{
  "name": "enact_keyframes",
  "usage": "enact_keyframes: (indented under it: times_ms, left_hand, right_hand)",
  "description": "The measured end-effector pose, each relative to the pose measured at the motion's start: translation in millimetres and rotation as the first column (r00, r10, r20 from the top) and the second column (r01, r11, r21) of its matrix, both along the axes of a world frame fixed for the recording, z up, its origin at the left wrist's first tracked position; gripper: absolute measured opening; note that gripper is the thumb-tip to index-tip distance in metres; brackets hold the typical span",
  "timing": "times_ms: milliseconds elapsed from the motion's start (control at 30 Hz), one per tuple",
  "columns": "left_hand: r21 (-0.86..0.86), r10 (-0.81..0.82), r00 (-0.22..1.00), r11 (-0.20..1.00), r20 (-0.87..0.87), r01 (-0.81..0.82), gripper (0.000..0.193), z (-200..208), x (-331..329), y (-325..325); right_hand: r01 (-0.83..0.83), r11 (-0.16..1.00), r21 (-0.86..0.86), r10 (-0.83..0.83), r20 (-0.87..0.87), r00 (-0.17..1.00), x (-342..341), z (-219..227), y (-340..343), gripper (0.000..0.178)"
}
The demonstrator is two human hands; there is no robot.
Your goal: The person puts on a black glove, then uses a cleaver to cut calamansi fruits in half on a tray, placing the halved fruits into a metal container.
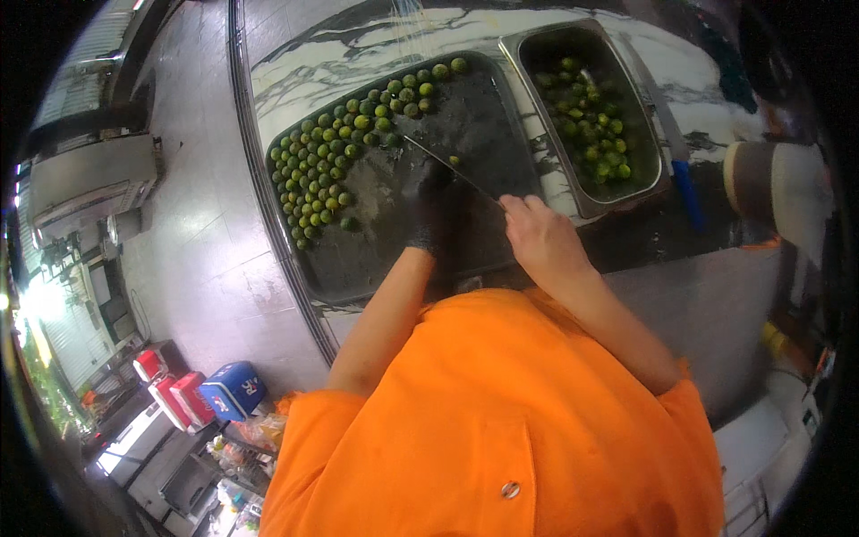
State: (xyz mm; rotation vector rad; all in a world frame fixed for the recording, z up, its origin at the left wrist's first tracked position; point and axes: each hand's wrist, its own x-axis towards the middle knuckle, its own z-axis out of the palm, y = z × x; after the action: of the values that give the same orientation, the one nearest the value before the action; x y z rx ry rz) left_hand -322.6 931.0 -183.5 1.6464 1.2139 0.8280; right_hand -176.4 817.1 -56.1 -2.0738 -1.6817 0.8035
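My right hand is closed around the handle end of a knife, its thin blade slanting up and left over a dark tray. In a black glove, my left hand is low over the tray beside the blade. Its fingers blend into the dark surface, so their pose and anything in them cannot be made out. Many small green limes lie packed along the tray's left and far side. One small lime piece sits alone just right of the blade.
Right of the tray stands a deep metal pan with many green limes, some seemingly cut, inside. Beyond it lies another knife with a blue handle on the marble-patterned counter. A blue cooler box and red boxes are at lower left.
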Motion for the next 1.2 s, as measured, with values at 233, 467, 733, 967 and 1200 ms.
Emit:
enact_keyframes:
  times_ms: [233, 467, 733, 967, 1200]
  left_hand:
    - [-0.020, -0.051, 0.997, 0.998, 0.055, 0.052, 0.020, -29, -3, 18]
    - [-0.170, -0.009, 0.980, 0.984, 0.200, 0.044, 0.019, 32, 16, 10]
    - [0.203, -0.260, 0.879, 0.960, 0.400, 0.192, 0.029, 69, 67, 21]
    - [0.338, 0.196, 0.973, 0.914, 0.122, -0.227, 0.022, 36, -42, 76]
    - [0.518, 0.106, 0.961, 0.854, -0.257, 0.044, 0.014, 55, 15, 101]
  right_hand:
    - [0.048, 0.982, 0.182, -0.056, 0.039, 0.998, -17, -30, 39, 0.022]
    - [0.369, 0.814, 0.449, -0.357, -0.115, 0.927, -27, 37, -47, 0.020]
    - [0.738, 0.640, 0.216, -0.699, -0.235, 0.675, -16, 61, -138, 0.022]
    - [0.436, 0.824, 0.361, -0.420, -0.126, 0.899, 8, 65, -111, 0.024]
    - [0.183, 0.888, 0.422, -0.113, -0.186, 0.976, 66, 81, -79, 0.025]
